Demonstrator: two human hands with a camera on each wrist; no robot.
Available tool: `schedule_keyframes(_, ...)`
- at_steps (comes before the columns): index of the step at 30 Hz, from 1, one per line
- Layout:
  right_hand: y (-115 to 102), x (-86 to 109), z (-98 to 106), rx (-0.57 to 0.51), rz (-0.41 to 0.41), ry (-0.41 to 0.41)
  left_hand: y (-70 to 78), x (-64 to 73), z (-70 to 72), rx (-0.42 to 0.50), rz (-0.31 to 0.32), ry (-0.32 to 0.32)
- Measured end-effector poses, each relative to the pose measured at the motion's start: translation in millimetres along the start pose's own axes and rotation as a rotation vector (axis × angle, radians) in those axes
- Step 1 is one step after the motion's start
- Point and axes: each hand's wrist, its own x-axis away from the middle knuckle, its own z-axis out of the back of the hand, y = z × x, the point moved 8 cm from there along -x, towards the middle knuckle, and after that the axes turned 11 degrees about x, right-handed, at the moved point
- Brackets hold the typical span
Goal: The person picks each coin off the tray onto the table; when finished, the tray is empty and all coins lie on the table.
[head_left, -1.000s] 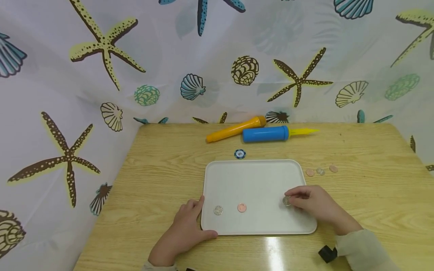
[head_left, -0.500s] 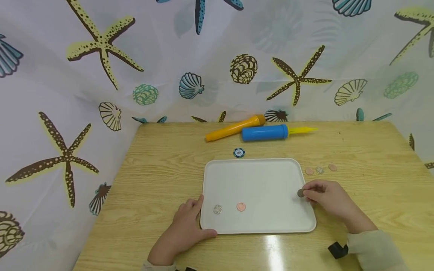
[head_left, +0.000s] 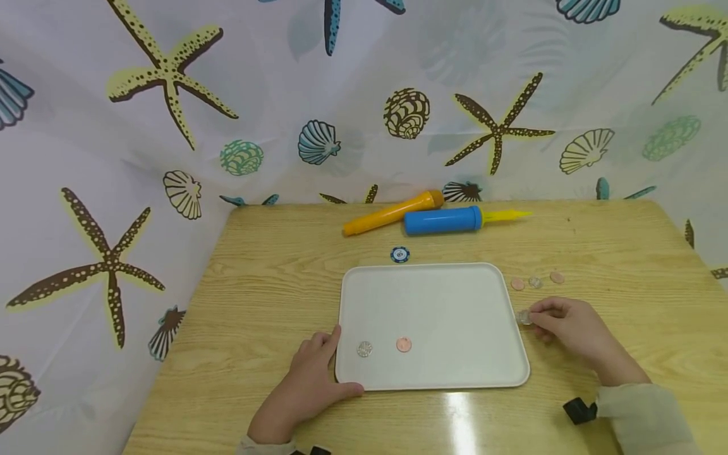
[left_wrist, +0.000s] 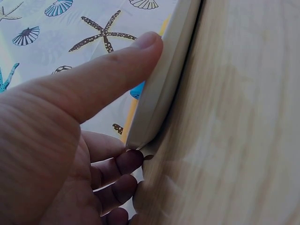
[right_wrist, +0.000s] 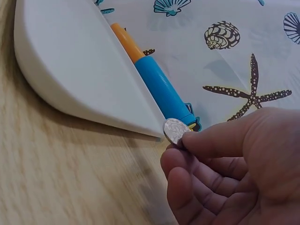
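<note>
My right hand [head_left: 573, 325] pinches a silver coin [right_wrist: 175, 131] between thumb and fingers, just outside the right edge of a white tray [head_left: 432, 303]. In the right wrist view the coin stands tilted close to the tray's corner. My left hand [head_left: 307, 379] holds the tray's front left corner, the thumb [left_wrist: 147, 43] over the rim and the other fingers curled against the side. On the tray lie another silver coin [head_left: 364, 349], near the left hand, and a copper coin [head_left: 404, 344] to its right.
Right of the tray lie a copper coin [head_left: 517, 284], a small silver coin [head_left: 535, 282] and another copper coin [head_left: 557, 277] in a row. Behind the tray are a blue poker chip [head_left: 400, 254], an orange stick [head_left: 392, 213] and a blue pump [head_left: 443, 220] with a yellow nozzle. A patterned curtain hangs behind.
My right hand has carried the silver coin rightward from over the tray, past its right edge. The left hand keeps its hold on the tray corner. The head view has shifted slightly.
</note>
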Motion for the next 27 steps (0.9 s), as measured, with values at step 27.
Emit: schedule_keyframes(27, 11.0, -11.0, 2.8, 0.200, -0.112, 0.054, 3.7, 1.5, 1.5, -0.026, -0.002, 0.007)
